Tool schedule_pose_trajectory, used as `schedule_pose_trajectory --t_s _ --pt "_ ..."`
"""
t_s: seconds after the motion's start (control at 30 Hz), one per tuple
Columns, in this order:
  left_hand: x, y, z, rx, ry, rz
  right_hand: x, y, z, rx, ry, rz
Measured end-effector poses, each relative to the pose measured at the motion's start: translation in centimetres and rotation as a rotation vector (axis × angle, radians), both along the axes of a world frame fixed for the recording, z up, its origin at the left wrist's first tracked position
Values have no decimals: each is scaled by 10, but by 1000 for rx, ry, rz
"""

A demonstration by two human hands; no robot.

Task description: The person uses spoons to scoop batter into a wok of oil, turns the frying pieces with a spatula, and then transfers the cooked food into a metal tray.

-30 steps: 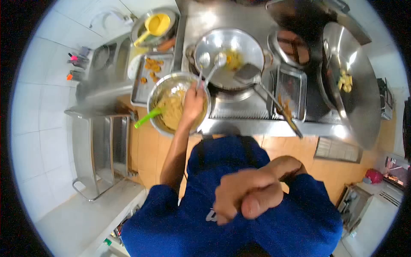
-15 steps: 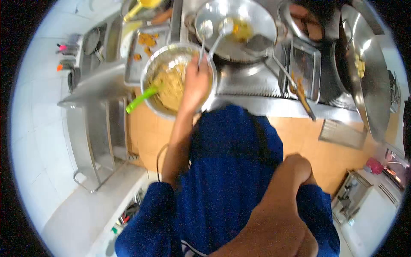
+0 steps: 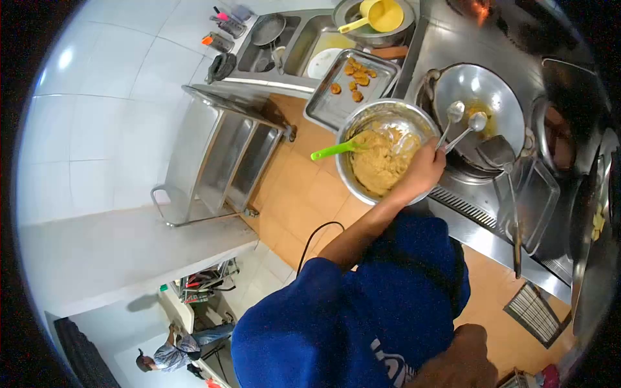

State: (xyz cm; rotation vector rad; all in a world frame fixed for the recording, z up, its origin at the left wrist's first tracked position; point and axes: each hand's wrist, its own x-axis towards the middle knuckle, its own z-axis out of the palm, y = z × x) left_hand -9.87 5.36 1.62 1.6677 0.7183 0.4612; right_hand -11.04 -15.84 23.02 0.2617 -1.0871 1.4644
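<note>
My left hand (image 3: 424,169) is closed on the handles of two metal spoons (image 3: 477,121), whose bowls point up over the near side of a wok (image 3: 514,97). It is over the right rim of a steel bowl (image 3: 345,169) of thick yellow batter (image 3: 378,165). A bright green-handled utensil (image 3: 333,150) leans in the batter. The wok holds a little yellow-brown liquid, and a ladle with a wooden handle (image 3: 516,249) rests across its edge. Only my bent right arm shows at the bottom; my right hand is out of the picture.
Fried pieces (image 3: 356,96) lie on a metal tray (image 3: 314,113) behind the bowl. A yellow scoop (image 3: 386,16) sits in a pot near the sinks (image 3: 304,48). A steel trolley (image 3: 223,161) stands left. Another person (image 3: 171,355) is far off at lower left.
The view has turned left, so the bowl and wok appear further right, and the distant person has come into view. My left hand still holds the spoons.
</note>
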Motion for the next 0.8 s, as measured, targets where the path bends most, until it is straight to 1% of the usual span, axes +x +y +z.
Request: schedule_pose_trajectory --t_s 0.03,0.1,0.13,0.17,0.2,0.23,0.27,0.3,0.33,0.4,0.43,0.47,0.5,0.57,0.63,0.7,0.77,0.8 --pt "4 2 -4 -3 -19 -15 -6 -1 0 -59 19 -151" --pt "0 -5 -4 158 44 15 -17 11 10 -206 20 -462" --pt "-1 -4 -13 245 47 -1 -10 11 3 -9 -172 -406" --pt "-2 -7 -4 176 153 -23 -4 12 4 112 -232 -351" --pt "-2 -10 -2 103 1 -7 2 12 6 235 -288 -295" --pt "-3 -14 5 176 -47 -23 -4 4 9 177 -306 -335" --pt "-3 -21 44 -286 100 29 -14 -3 13 27 -145 -351" --pt "-2 -12 25 -299 99 -21 -23 -6 17 -100 30 -360" --pt "2 -11 -1 -200 79 -69 -22 -4 18 -135 71 -377" --pt "-1 0 -1 -30 37 -78 -20 -16 22 -92 14 -442" --pt "-5 -12 15 -27 31 -57 -24 -20 24 -98 29 -483" --pt "-5 -10 10 -6 60 -45 -20 -23 25 -113 22 -528" --pt "3 -20 3 -40 78 -66 -21 -23 27 -125 7 -565" --pt "-13 -11 7 83 206 -23 -25 -28 27 -103 5 -590" --pt "-17 -20 15 95 120 18 -18 -38 21 -58 -21 -628" --pt "-16 -13 6 -60 117 -2 -12 -40 16 -22 -47 -683" --pt "-13 -11 -27 289 -10 46 -9 -44 14 28 -73 -742" --pt "-15 -7 -23 187 7 38 -2 -42 10 54 -83 -774"
